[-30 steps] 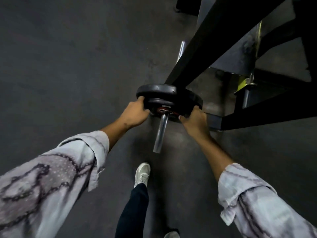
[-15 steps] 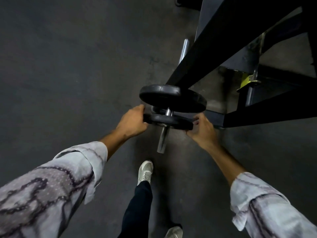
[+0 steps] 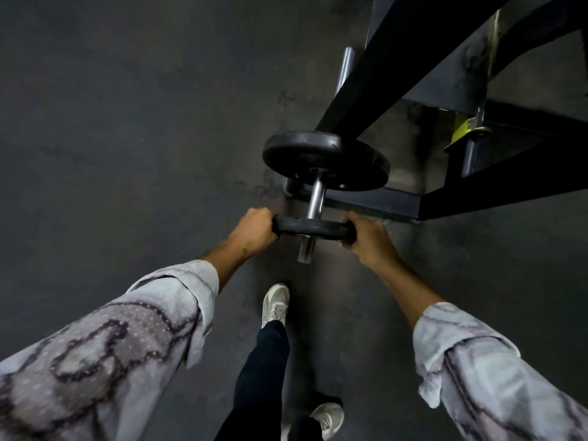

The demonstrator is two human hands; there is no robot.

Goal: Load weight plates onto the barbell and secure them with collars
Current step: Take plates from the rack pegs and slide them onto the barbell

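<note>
Head view: hands (image 3: 254, 229) (image 3: 369, 241) grip round matte plate (image 3: 313, 228); chrome sleeve (image 3: 313, 214) through.

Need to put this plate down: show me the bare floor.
Bare floor is wide open left of the left hand. More lies right of the right hand, below the black frame. It's crowded under the small plate, by the shoe.

No legible text, label or number anywhere.

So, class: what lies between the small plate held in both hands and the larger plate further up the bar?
Only bare steel barbell sleeve runs between the small plate and larger plate, shown in the head view.
</note>
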